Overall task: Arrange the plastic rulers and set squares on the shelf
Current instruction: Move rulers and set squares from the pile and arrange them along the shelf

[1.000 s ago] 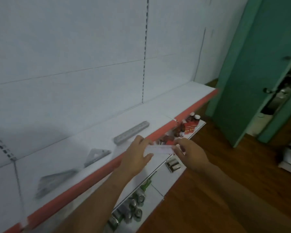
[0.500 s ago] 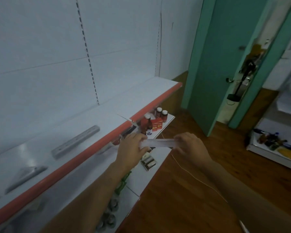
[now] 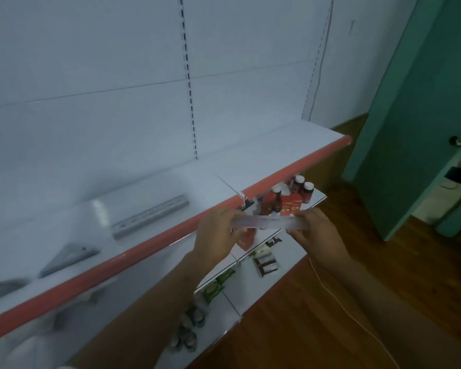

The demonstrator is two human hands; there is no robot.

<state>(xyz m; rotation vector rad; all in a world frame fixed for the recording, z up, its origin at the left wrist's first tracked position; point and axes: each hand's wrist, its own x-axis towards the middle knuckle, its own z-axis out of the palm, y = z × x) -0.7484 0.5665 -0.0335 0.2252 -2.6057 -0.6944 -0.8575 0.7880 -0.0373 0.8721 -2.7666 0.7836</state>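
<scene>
Ruler hangs level in front of the shelf edge, off it; our left hand pinches one end, our right hand the other. We see set squares lying far left.

The grey plastic set square at the white shelf's left end is blurred and cut off by the frame edge.

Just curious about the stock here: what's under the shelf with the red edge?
Under the shelf, a lower shelf carries red-brown bottles, a red box, green packets and cans. Its back part is hidden.
</scene>
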